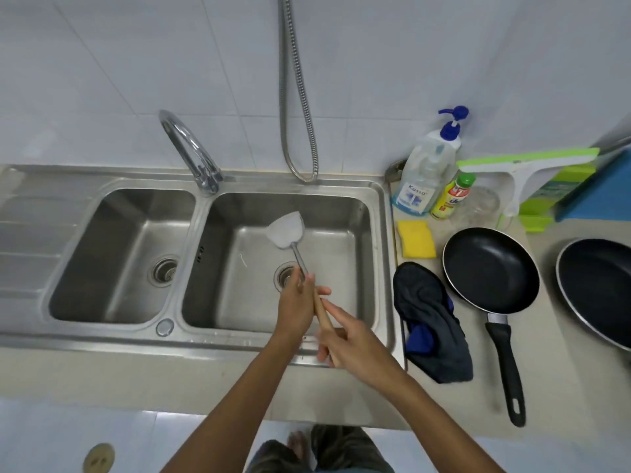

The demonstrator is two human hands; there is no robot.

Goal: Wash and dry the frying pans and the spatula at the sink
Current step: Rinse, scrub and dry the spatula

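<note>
The left basin [116, 257] sits bare and dry-looking, and the tap [191, 148] arcs up between the two bowls with no water visible from it. Over the right basin [362, 213] both hands hold the spatula [290, 233], its metal blade raised above the bowl floor, beyond the drain [285, 276]. The left hand [297, 308] closes on the shaft where metal meets wood; how tightly the fingers press there I cannot tell, since the back of the hand hides them. The right hand [355, 343] is wrapped round the lower end of the wooden handle, forefinger stretched along it — likely to steady the tool so drips and suds fall into the bowl, not onto the counter [478, 397]. The blade looks pale and filmy, perhaps soapy or wet.

To the right, just past the sink rim, lies a yellow sponge [416, 238], and nearer the person a dark cloth [433, 329] hangs over the counter edge — both within easy reach of the right hand. Behind them stand a pump bottle [426, 172] and a small yellow bottle [450, 196]. A frying pan [491, 268] rests on the counter with its handle pointing toward the person, and a second pan [597, 288] is cut off by the frame edge. Both seem to be waiting their turn or already done; I cannot tell which. Nothing blocks the basin.
</note>
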